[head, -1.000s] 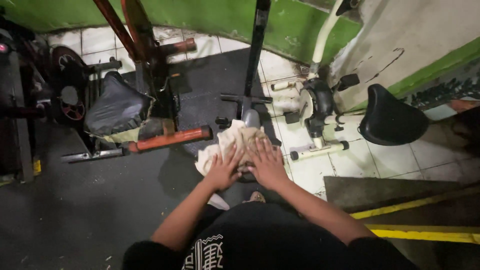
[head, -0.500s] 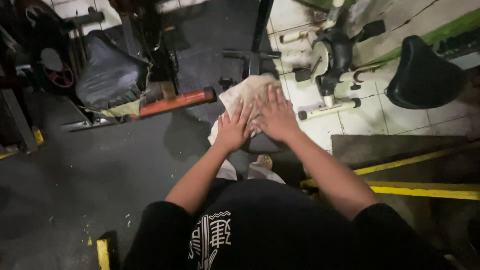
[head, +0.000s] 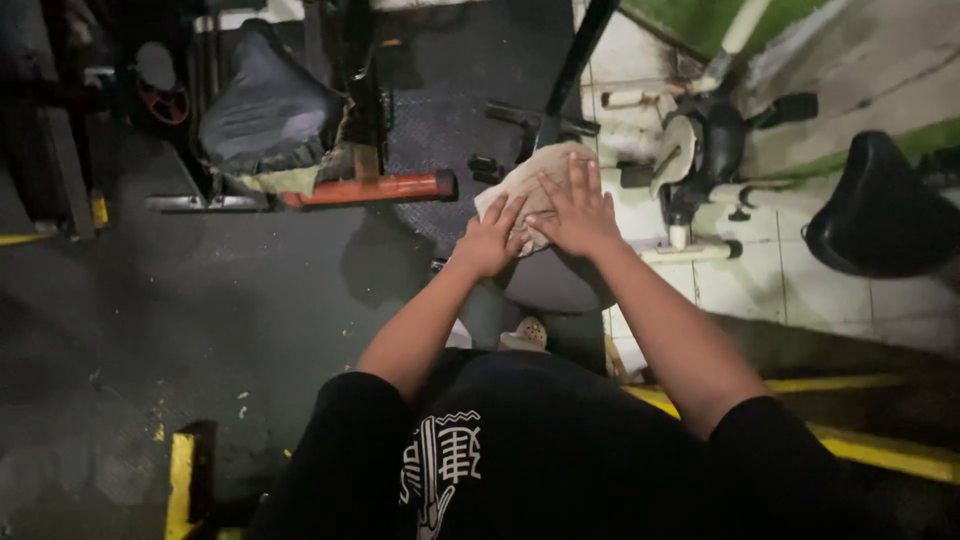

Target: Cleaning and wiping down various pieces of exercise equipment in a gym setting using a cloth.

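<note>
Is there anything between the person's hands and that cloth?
Nothing visible. The left hand and the right hand both lie flat on the beige cloth, pressing it onto the dark seat beneath. No object sits between palms and cloth.

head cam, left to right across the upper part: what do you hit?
Dark padded seat → orange bar → left hand → right hand, both on the beige cloth → white exercise bike → black saddle.

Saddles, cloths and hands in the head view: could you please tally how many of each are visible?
Black saddles: 2, one under the cloth, one at far right
Beige cloth: 1
Hands pressing on it: 2, left hand, right hand
Total: 5
</note>
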